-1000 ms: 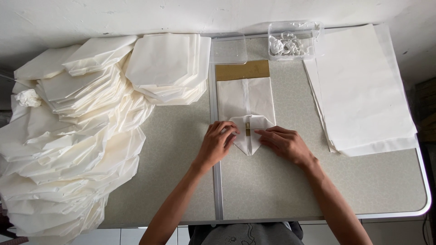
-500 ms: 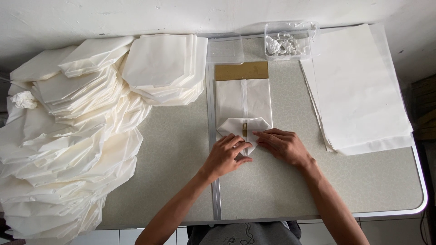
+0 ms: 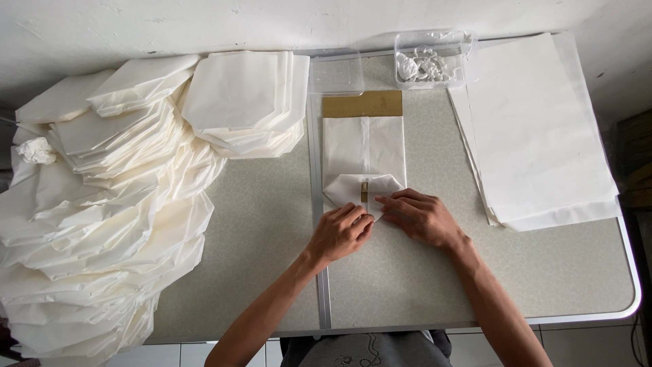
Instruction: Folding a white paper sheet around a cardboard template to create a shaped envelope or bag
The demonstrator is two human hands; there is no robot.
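White paper bag [image 3: 364,153] w/ brown strip lies flat just beyond both hands; its folded bottom flap [image 3: 362,190] sits under the fingertips. Left hand [image 3: 341,232] fingers bunched together, pressing flap's near corner. Right hand [image 3: 420,217] flat, fingers together, pressing beside it. Risk: uneven pressure skews the crease, or bag slides on the table [image 3: 557,272]. Stack of folded bags [image 3: 102,204] well off to left hand's side.

Bag [image 3: 364,160] ctr; stacks [image 3: 244,102] left, sheets [image 3: 536,136] right
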